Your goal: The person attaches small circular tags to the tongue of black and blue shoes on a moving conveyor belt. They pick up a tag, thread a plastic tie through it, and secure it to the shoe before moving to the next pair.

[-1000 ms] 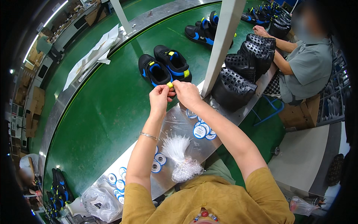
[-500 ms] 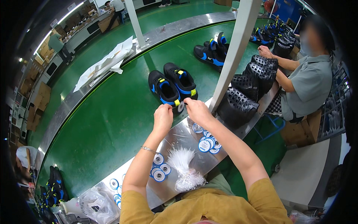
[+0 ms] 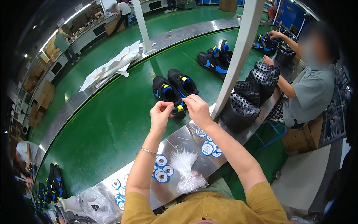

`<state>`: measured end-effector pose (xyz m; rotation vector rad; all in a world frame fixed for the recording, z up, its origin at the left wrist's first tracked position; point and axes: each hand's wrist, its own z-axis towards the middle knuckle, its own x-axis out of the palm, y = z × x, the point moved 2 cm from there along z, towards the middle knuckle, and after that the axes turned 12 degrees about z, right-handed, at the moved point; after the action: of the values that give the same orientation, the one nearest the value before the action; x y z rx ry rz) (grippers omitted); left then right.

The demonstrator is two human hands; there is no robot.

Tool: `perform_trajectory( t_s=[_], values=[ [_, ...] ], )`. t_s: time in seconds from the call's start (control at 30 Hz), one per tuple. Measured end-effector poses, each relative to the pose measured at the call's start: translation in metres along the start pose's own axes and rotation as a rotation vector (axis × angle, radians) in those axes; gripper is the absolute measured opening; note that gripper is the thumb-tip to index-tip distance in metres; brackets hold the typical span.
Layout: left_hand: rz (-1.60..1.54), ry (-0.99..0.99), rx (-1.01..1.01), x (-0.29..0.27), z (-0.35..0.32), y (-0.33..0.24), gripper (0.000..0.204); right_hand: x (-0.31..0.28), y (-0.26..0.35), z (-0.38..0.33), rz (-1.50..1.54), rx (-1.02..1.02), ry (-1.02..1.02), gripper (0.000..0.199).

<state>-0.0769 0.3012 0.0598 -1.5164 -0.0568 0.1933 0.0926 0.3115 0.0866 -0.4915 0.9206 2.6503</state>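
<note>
I see both hands raised over the near edge of the green conveyor belt [image 3: 112, 123]. The left hand [image 3: 161, 113] has its fingers pinched together, and the right hand [image 3: 197, 108] likewise has thumb and forefinger closed; whatever thin item sits between them is too small for me to tell. Just beyond the fingertips, a pair of black shoes [image 3: 174, 91] with blue and yellow trim stands on the belt, the yellow heel tab [image 3: 180, 108] just beside the hands. Below the forearms, on the steel bench [image 3: 175, 142], lie round blue-and-white tags [image 3: 162, 170] and a bagged bundle of white plastic fasteners [image 3: 186, 170]. At right a seated person [image 3: 309, 89] handles other shoes.
</note>
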Motion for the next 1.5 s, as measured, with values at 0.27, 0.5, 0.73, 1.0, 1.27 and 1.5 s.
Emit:
perform_trajectory(
  t_s=[0.27,0.5,0.73,1.0,1.27,1.5],
  values=[
    [-0.161,0.101,-0.139,0.004,-0.003,0.004,0.015,0.029,-0.023,-0.003,0.608,0.531,-0.096,0.008],
    [-0.077,0.164,-0.084,-0.002,-0.004,0.008,0.027,0.032,-0.033,-0.006,0.831,0.698,-0.016,0.009],
    [-0.092,0.207,-0.031,-0.004,-0.008,-0.003,0.029,0.029,-0.021,0.004,1.004,0.749,0.053,0.017],
    [-0.104,0.273,-0.064,-0.014,-0.007,0.000,0.041,0.029,-0.021,0.005,0.999,0.797,0.262,0.022],
    [-0.017,0.329,-0.092,-0.025,-0.005,-0.010,0.040,0.025,-0.020,0.008,0.968,0.826,0.245,0.024],
    [-0.023,0.392,-0.069,-0.032,-0.007,-0.008,0.039,0.033,-0.017,0.006,0.955,0.808,0.346,0.022]
  ],
)
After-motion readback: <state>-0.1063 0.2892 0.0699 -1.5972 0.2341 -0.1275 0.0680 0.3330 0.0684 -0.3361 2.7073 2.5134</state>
